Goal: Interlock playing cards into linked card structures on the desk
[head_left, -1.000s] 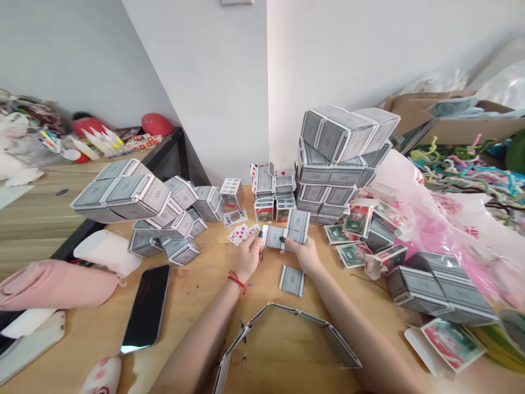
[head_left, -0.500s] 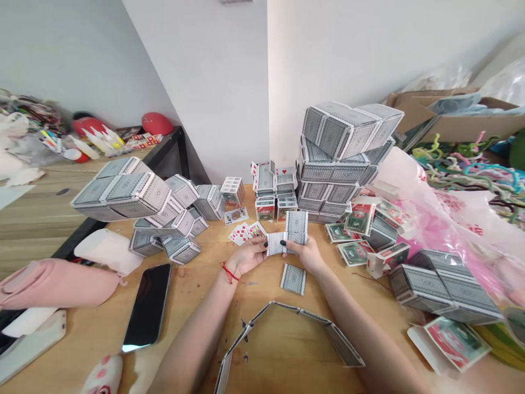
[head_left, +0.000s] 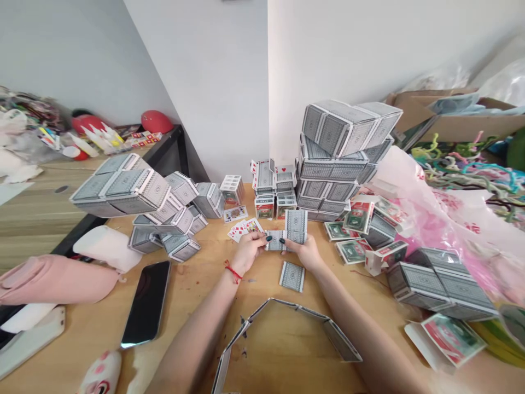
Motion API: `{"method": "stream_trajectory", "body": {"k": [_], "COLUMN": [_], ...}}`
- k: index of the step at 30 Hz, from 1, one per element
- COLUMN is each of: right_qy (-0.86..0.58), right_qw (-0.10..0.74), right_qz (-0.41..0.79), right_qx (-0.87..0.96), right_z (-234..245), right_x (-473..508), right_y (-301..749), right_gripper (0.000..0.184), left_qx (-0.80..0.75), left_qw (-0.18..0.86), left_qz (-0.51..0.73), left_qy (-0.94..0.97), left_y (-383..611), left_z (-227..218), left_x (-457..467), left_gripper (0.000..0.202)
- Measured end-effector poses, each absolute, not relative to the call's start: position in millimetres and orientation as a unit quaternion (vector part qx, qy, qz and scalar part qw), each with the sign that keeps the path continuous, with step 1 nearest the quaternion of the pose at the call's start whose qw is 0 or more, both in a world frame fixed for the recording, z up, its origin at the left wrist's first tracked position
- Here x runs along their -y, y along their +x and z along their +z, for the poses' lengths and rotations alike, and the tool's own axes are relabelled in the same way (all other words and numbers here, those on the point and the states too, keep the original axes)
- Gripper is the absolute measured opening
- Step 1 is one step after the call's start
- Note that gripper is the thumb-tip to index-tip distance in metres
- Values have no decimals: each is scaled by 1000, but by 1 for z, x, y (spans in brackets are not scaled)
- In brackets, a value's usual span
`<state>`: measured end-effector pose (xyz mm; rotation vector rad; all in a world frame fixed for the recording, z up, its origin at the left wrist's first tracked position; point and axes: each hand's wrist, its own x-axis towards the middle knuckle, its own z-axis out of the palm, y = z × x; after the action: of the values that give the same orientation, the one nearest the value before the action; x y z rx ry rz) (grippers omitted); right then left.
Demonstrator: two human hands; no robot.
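Between my two hands is a playing card (head_left: 276,241), its grey patterned back facing up. My left hand (head_left: 249,250) pinches its left end, thumb on top. My right hand (head_left: 304,251) holds the other end, where it meets an upright grey-backed piece of cards (head_left: 296,220); whether the two are joined I cannot tell. A separate folded card (head_left: 292,276) lies on the table just below my right hand. Nearer to me, a bent chain of linked cards (head_left: 297,307) stands on edge between my forearms. Face-up cards (head_left: 244,229) lie beyond my left fingers.
A tall stack of card blocks (head_left: 334,158) rises at the back right, another card structure (head_left: 123,189) at the left. Card boxes (head_left: 355,250) lie right of my hand. A phone (head_left: 146,303) and a pink roll (head_left: 61,280) are on the left.
My left hand has shifted slightly along the card's left end, and the card now tilts to show more of its patterned back. The whole view has moved a little.
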<state>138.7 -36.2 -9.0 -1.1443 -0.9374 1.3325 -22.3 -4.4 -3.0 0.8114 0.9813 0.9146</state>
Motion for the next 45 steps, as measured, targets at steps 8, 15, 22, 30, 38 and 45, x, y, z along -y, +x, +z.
{"method": "stream_trajectory", "body": {"k": [8,15,22,30,38,45], "right_qy": [-482,-450,-449,-447,-437,-434], "right_qw": [515,509,497,567,570,600], "right_qz": [582,623,632,619,627,612], "right_qx": [405,388,390,311,300,278], "right_z": [-6,-5,-6,-9,-9,-7], "right_x": [36,38,39,35,36,37], "right_y": [135,133,131,133,136,142], "right_gripper": [28,27,29,29,28,28], "left_qx": [-546,-587,-590,-520,-513,-526], "left_qw": [351,230,219,283,231,78], "left_qz": [454,409,395,391,381,430], "left_qy": [611,660,669,704,734,730], "left_y": [-8,-8,-12,-16,-18,-33], "left_z": [-7,-10,-11,-6,-6,-4], "left_x": [23,25,18,23,24,13], "left_gripper": [29,37,44,40,44,11]}}
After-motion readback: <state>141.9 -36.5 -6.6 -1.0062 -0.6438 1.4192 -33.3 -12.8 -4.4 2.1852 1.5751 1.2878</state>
